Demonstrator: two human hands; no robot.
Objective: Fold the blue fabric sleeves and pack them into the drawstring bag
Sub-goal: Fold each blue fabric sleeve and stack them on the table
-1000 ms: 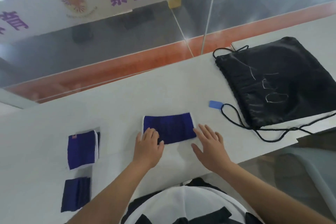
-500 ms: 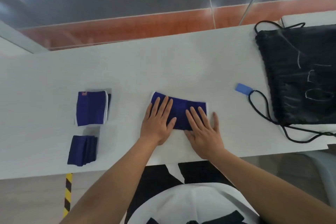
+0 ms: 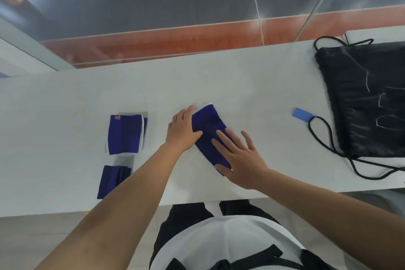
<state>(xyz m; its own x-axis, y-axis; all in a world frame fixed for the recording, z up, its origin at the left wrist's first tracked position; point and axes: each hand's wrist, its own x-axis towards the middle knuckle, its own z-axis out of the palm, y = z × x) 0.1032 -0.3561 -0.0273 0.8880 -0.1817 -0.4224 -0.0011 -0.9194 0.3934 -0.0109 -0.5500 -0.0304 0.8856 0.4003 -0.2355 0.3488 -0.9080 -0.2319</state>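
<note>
we have the blue sleeve (image 3: 208, 136) lying flat on the white table (image 3: 252, 85), slanted from 11 o'clock to 5 o'clock. our left hand (image 3: 183, 132) presses its 9 o'clock edge, our right hand (image 3: 240, 160) lies spread on its 4 o'clock end — both flat and unclenched, gripping nothing. to fold well, we should pin 1 end, square the edges, then crease firmly. 2 folded sleeves (image 3: 126, 133) wait at 9 o'clock — the black drawstring bag (image 3: 368, 98) lies at 3 o'clock.

Three blue sleeves (image 3: 208, 129) (image 3: 126, 133) (image 3: 112, 180), one bag (image 3: 370, 98)
</note>
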